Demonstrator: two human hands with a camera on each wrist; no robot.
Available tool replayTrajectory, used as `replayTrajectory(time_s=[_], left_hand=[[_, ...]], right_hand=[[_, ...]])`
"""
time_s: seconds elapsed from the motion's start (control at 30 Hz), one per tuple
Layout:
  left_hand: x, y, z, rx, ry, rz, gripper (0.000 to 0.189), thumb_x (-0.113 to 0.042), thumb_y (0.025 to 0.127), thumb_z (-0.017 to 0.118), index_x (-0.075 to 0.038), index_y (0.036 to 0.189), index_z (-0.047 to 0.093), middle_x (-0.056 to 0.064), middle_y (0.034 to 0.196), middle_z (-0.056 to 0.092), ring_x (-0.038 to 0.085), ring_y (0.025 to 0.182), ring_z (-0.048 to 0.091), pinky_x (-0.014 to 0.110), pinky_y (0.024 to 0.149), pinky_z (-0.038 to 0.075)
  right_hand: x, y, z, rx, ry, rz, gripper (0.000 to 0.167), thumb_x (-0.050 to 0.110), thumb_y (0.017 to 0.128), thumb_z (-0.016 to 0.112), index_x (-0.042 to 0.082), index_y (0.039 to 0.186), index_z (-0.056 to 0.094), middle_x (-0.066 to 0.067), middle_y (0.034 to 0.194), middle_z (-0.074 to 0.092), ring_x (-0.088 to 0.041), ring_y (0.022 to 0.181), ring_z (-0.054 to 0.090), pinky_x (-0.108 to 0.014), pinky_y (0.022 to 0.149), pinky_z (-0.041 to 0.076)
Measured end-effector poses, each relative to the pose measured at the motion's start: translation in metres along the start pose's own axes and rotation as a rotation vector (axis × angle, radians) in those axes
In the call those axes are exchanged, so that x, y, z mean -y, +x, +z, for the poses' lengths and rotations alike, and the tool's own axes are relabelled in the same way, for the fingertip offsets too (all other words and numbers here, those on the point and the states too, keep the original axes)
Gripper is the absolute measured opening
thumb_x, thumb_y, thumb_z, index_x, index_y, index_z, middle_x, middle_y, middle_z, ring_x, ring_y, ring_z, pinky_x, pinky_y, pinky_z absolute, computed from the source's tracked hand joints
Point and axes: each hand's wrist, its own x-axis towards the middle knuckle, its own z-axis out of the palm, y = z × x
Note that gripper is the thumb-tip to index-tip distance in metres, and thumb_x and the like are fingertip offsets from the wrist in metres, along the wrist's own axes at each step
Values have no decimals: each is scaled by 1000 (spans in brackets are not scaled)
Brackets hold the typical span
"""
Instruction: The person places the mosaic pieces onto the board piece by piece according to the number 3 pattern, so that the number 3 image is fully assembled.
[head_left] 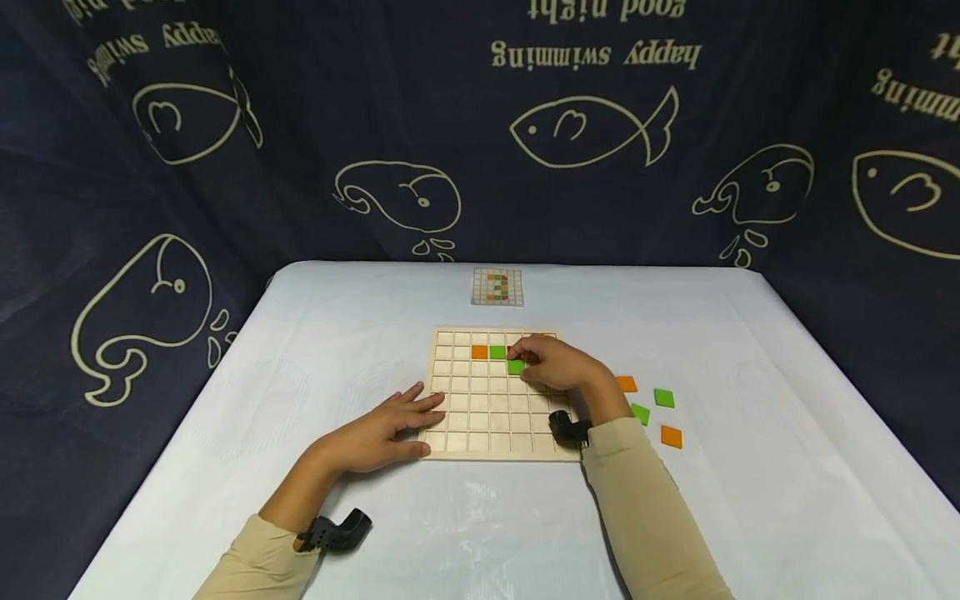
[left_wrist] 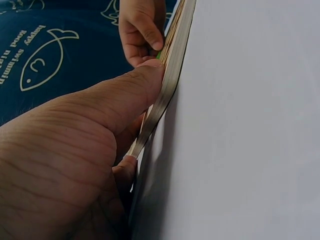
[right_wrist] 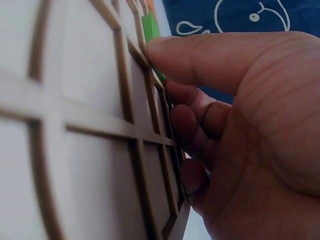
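Observation:
A wooden grid board (head_left: 480, 423) lies flat on the table. An orange tile (head_left: 479, 352) and a green tile (head_left: 497, 352) sit side by side in its second row from the far side, with a bit of a red tile (head_left: 510, 350) showing beside them. My right hand (head_left: 558, 362) pinches another green tile (head_left: 515, 367) between thumb and fingers, at the cell just nearer than the red one. In the right wrist view, the thumb covers part of this green tile (right_wrist: 149, 27). My left hand (head_left: 382, 433), fingers extended, rests on the board's left edge and near-left corner.
Right of the board lie loose orange tiles (head_left: 671, 437) and green tiles (head_left: 664, 398), some partly behind the right arm. A small pattern card (head_left: 497, 287) showing a coloured grid lies beyond the board. Dark printed cloth (head_left: 465, 100) hangs behind the white table (head_left: 750, 500).

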Motion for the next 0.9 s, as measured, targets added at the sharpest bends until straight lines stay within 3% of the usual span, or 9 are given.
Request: replayTrajectory(time_s=[0.33, 0.57, 0.9], left_hand=[[0, 1, 0, -3, 6, 2, 56, -28, 95, 69, -7, 144, 52, 1, 159, 33, 32, 151, 9, 56, 119, 7], [0, 0, 0, -7, 0, 2, 57, -29, 95, 69, -8, 144, 52, 1, 159, 32, 32, 151, 9, 57, 119, 7], [3, 0, 1, -11, -16, 1, 57, -28, 94, 69, -8, 144, 53, 0, 159, 33, 31, 151, 9, 56, 119, 7]], right_hand=[[1, 0, -3, 19, 37, -10, 34, -3, 96, 57, -1, 130, 57, -17, 127, 55, -28, 110, 50, -42, 95, 45], [3, -1, -4, 15, 16, 4, 35, -2, 95, 59, 1, 130, 58, -14, 128, 56, -29, 113, 52, -44, 98, 45], [3, -1, -2, 18, 4, -1, 32, 0, 96, 60, 2, 128, 58, -11, 123, 56, -24, 100, 48, -38, 88, 44]])
